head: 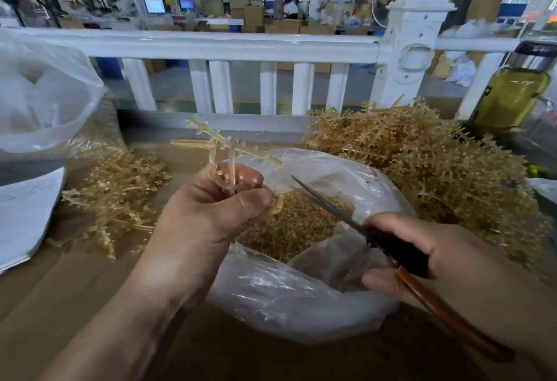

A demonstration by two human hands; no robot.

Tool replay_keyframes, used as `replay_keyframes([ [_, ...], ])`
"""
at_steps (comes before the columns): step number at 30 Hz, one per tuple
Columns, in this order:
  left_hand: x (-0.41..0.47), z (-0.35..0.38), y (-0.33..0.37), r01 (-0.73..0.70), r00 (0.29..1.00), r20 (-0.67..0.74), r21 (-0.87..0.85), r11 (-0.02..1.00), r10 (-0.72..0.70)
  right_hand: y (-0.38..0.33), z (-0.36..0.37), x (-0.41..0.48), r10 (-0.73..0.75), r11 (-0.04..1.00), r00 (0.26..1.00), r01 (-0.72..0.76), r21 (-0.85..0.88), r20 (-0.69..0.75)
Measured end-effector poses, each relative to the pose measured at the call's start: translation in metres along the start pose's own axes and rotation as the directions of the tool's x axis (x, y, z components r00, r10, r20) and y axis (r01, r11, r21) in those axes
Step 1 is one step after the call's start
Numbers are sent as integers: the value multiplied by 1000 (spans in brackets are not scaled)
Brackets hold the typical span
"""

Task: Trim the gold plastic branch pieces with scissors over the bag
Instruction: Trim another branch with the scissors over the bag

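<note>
1. Left hand (pixel 217 209): fingers and thumb clamped on the lower stem of one gold branch piece (pixel 224 142), held upright over the near-left rim of the bag (pixel 286 299).
2. Right hand (pixel 428 263): fingers wrapped round the scissors (pixel 328 202) handles. Blades point at the left thumb, close but not touching, and look barely parted.
3. Risk: the cut line sits right beside the thumb, so closing without shifting the grip could nick skin.
4. Risk: the branch top overhangs the bag's back edge, so offcuts could land on the worktop (pixel 75 290) rather than among the clippings (pixel 289 227).
5. Risk: the limp bag rim could fold in and catch a blade tip.
6. Loose piles lie left (pixel 120 194) and right (pixel 437 169); mix-up possible.
</note>
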State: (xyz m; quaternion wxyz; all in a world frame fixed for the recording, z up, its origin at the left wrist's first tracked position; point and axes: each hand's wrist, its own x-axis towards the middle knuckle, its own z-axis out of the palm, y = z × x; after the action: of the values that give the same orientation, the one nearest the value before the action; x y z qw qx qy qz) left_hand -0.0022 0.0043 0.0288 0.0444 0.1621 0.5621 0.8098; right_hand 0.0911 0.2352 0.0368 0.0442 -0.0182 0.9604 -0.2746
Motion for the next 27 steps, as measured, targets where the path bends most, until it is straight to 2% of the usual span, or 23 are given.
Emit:
replay_keyframes([
  [2,0,-1,-1,-34,999,24,29,999,33,0,-21,-4,-10,999,997,14,-50,75],
  [4,0,-1,-1,-76,996,54,63,995,73,-1,-16,-1,-35,999,999,35,1,24],
  [5,0,-1,-1,-95,994,60,85,992,90,0,-16,0,-48,998,999,48,-27,-9],
  [9,-2,0,2,-133,990,70,159,978,123,-3,-15,-2,-72,997,997,72,-5,-1],
  [16,-7,3,4,-133,982,159,209,969,100,4,-17,-2,-120,992,993,120,-32,-3],
  [22,-5,3,3,-123,984,156,211,970,91,8,-20,-2,-132,989,991,131,-68,-3],
  [27,-4,1,2,-135,980,184,318,939,78,9,-21,-2,-146,986,989,144,-85,-11],
])
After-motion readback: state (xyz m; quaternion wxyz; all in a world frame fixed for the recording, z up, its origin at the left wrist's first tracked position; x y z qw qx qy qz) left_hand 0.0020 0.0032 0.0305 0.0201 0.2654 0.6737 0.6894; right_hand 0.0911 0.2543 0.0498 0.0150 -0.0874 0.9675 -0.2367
